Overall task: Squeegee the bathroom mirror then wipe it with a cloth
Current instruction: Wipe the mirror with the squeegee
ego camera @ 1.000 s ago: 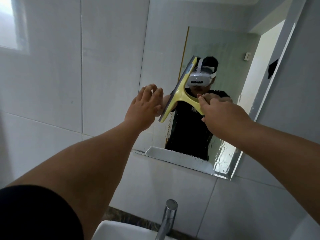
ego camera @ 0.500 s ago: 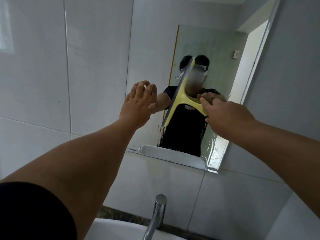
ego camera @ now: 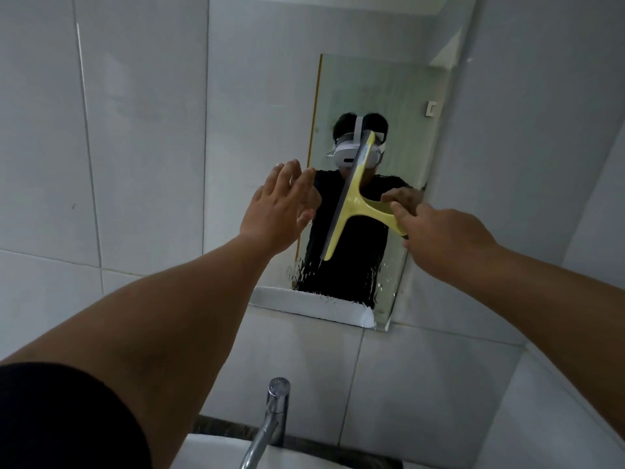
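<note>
Your right hand [ego camera: 443, 236] covered the end of the squeegee's handle, so that part was hidden. Its fingers were curled round the handle and held it tight. No cloth could be seen anywhere. The sink [ego camera: 216, 453] was cut off at the bottom edge, so you could not tell what was in it. Only the top of the metal tap [ego camera: 270, 418] showed above it.

The squeegee [ego camera: 355, 204] was yellow and shaped like a T. Its long blade had a dark rubber edge. The blade lay against the mirror [ego camera: 382, 96], tilted, with its top end leaning to the right. It sat in the middle of the glass, across your own reflection.

The mirror hung on the grey tiled wall [ego camera: 135, 130]. The lower part of the glass was wet, with drops and streaks that made the picture wavy. The upper part looked smoother. A white strip showed along the bottom of the glass.

Your left hand [ego camera: 280, 206] was up near the left side of the mirror. Its fingers were straight and spread, and it held nothing. You could not tell if it touched the glass. A dark sleeve [ego camera: 67, 418] showed on your left arm.
</note>
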